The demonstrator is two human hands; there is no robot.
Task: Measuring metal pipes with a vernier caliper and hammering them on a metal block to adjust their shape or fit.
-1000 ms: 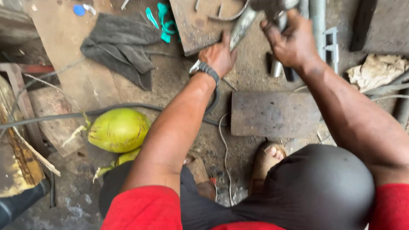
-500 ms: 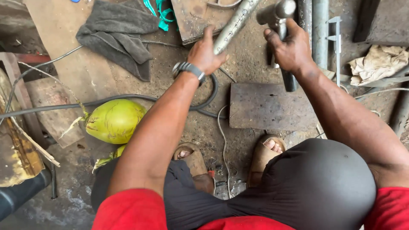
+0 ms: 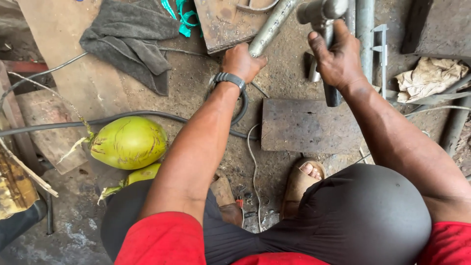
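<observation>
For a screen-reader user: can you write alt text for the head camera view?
Seen from above, a seated person's left hand steadies a grey metal pipe on the dirt floor while the right hand grips a hammer above it. A rusty steel plate lies before a sandalled foot; green coconuts and a grey rag lie to the left.

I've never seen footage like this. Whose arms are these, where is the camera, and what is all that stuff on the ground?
The camera sits on a person's head and looks down, so these are that person's own arms. The left hand holds the end of a grey metal pipe. The right hand grips a hammer by its handle. On the dirty floor lie a rusty steel plate, a green coconut, a grey cloth and a black cable. One sandalled foot shows below.
</observation>
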